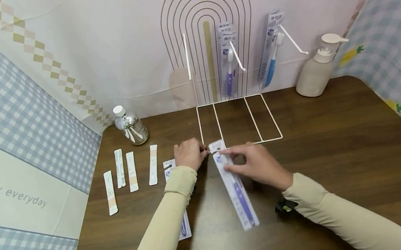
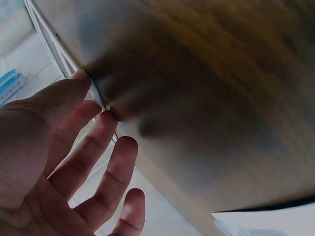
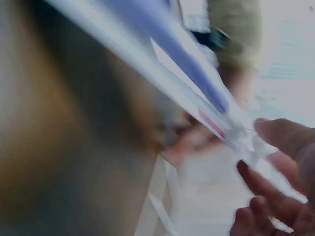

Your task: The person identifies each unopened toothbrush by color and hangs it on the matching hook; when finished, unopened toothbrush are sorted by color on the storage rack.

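Observation:
My right hand (image 1: 255, 164) pinches the upper part of a carded toothbrush pack (image 1: 236, 192) with a purple handle. The pack is tilted, its top near the front left corner of a white wire rack (image 1: 253, 119). At that corner my left hand (image 1: 189, 154) pinches the wire between thumb and fingers. In the left wrist view the hand's other fingers (image 2: 125, 157) are spread loosely. Another purple toothbrush pack (image 1: 185, 228) lies on the table, partly hidden under my left forearm. Purple packs (image 1: 228, 63) hang on the rack's middle hook, blue ones (image 1: 272, 57) on the right.
The left hook (image 1: 187, 58) carries no pack. A clear bottle (image 1: 132, 128) with a white cap stands at the back left, several slim sachets (image 1: 132, 171) lying in front of it. A beige pump bottle (image 1: 316, 72) stands at the back right, near the fabric wall.

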`<state>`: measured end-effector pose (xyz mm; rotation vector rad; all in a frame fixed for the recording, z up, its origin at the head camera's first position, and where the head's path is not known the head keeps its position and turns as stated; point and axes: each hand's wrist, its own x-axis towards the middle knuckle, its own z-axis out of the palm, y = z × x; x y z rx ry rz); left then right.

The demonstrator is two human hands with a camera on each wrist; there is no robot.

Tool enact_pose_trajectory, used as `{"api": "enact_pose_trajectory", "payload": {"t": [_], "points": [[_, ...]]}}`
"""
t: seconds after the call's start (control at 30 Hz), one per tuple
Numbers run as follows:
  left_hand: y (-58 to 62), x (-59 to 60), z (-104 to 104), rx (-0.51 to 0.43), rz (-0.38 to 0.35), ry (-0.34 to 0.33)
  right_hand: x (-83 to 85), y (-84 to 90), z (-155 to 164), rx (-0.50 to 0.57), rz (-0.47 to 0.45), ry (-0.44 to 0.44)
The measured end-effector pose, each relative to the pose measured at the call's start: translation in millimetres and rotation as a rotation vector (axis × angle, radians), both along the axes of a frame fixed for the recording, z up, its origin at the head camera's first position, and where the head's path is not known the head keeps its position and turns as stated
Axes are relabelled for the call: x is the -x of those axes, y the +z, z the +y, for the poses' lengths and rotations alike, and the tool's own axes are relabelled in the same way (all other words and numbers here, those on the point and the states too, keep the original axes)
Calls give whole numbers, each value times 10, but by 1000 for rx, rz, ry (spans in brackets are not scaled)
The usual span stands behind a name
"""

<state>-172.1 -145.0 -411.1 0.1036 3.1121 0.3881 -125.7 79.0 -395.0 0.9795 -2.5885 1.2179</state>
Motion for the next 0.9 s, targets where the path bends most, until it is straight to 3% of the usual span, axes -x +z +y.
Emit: {"api": "enact_pose_trajectory", "payload": {"t": [0.17, 0.3, 0.4, 0.5, 0.67, 0.9], "points": [[15, -2, -1, 1, -1, 4, 100, 520, 260, 119, 413, -111], [16, -3, -6, 2, -3, 7, 158, 901, 364, 262, 565, -222], [9, -8, -10, 1, -7, 8, 214, 1066, 387, 315, 589, -290], [1, -17, -11, -2, -9, 6, 281, 1120, 399, 297, 578, -324], [-10, -30, -9, -5, -8, 0, 403, 1090, 397, 209, 569, -324], [-5, -10, -3, -5, 8, -6, 730, 996, 299, 264, 508, -364]]}}
